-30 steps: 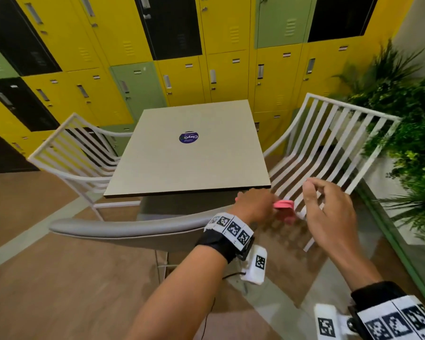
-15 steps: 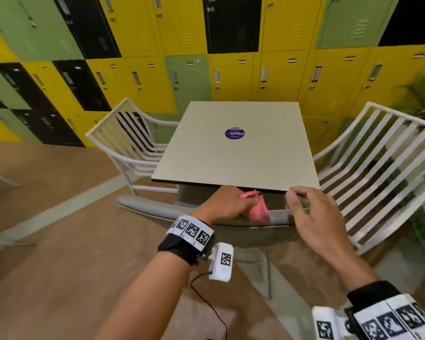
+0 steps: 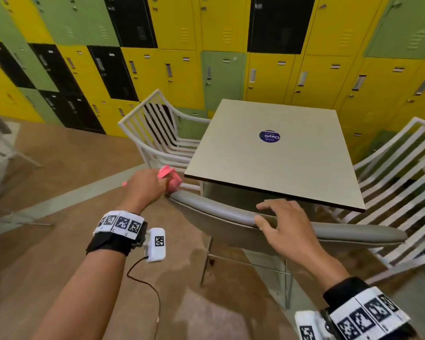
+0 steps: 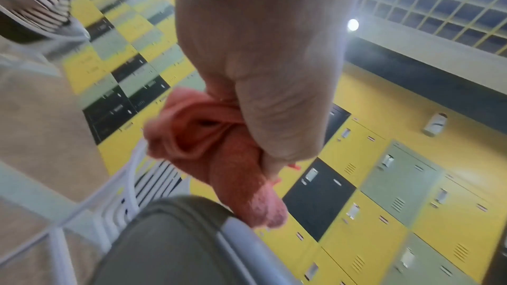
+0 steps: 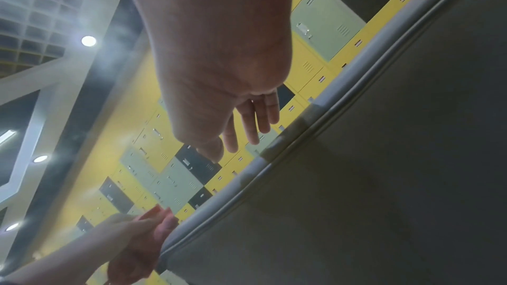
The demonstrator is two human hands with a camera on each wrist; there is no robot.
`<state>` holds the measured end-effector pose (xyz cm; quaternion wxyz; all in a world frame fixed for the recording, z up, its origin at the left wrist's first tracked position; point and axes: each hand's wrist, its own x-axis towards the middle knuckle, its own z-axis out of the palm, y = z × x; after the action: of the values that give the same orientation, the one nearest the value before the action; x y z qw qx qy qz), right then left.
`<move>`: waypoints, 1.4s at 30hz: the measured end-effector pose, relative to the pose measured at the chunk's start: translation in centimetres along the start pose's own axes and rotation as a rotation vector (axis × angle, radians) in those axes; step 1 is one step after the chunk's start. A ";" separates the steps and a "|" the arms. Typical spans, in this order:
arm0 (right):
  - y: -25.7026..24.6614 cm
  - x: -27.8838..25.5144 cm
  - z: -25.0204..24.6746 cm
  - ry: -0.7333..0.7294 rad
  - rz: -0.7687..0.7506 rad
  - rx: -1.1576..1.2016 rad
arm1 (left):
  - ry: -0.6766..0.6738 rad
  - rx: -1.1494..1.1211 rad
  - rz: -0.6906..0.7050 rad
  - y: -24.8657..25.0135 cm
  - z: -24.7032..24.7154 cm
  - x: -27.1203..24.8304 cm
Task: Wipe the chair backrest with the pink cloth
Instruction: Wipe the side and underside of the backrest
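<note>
A grey padded chair backrest (image 3: 221, 212) curves across the head view in front of me. My left hand (image 3: 146, 187) grips the bunched pink cloth (image 3: 171, 179) at the backrest's left end. In the left wrist view the pink cloth (image 4: 219, 159) hangs from my left hand (image 4: 263, 99), its lower tip touching the backrest's (image 4: 175, 244) rim. My right hand (image 3: 284, 225) is over the middle of the top edge with fingers spread. In the right wrist view the right hand (image 5: 241, 129) has straight fingers just above the backrest's (image 5: 356, 159) rim.
A beige square table (image 3: 272, 153) with a blue sticker (image 3: 269, 136) stands just beyond the chair. White slatted chairs stand at its left (image 3: 157, 133) and right (image 3: 400, 173). Yellow, green and black lockers (image 3: 206, 57) line the far wall. A thin cable (image 3: 145, 285) hangs from my left wrist.
My left hand has slid the pink cloth along the backrest's top from near its right part to its left end. My right hand stayed over the top edge, and my view swung left.
</note>
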<state>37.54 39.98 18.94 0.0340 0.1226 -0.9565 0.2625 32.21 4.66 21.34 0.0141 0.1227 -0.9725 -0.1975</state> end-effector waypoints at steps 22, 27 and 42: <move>-10.9 7.0 8.7 -0.096 -0.148 -0.195 | 0.481 -0.215 0.470 -1.8 11.2 -9.4; -11.1 7.2 8.8 -0.071 -0.140 -0.199 | 0.529 -0.180 0.451 -3.2 11.4 -8.2; -11.4 7.6 9.2 -0.072 -0.089 -0.248 | 0.578 -0.324 0.201 -5.3 12.5 -4.9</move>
<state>33.09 24.14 17.70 0.0262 0.1689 -0.9759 0.1357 37.28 5.88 7.88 0.3275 0.0733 -0.8916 -0.3039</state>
